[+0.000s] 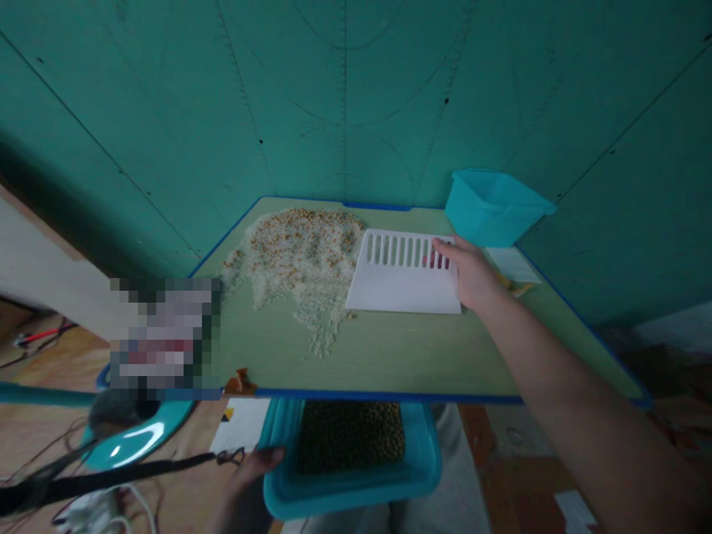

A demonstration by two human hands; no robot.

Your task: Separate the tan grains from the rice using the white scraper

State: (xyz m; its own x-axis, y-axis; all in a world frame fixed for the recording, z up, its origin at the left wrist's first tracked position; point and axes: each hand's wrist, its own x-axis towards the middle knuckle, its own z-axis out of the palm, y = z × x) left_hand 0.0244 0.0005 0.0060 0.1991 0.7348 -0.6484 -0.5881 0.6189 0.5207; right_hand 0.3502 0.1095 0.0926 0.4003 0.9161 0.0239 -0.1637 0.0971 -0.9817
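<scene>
My right hand is closed on the right edge of a white plastic panel with a row of slots, its thumb on the slotted end. The panel lies low over the table, its left edge beside a spread heap of white, rice-like grains mixed with yellow-orange kernels. Below the table's front edge, my left hand grips the left rim of a turquoise tub, thumb on top and fingers hidden. Inside the tub is a layer of round, brownish kernels, dark in the shade.
The pale table has a blue edge and stands against a green wall. A second turquoise tub and a white paper sit at its right rear. A pixelated patch covers the left corner. Below left are a turquoise stool and cables.
</scene>
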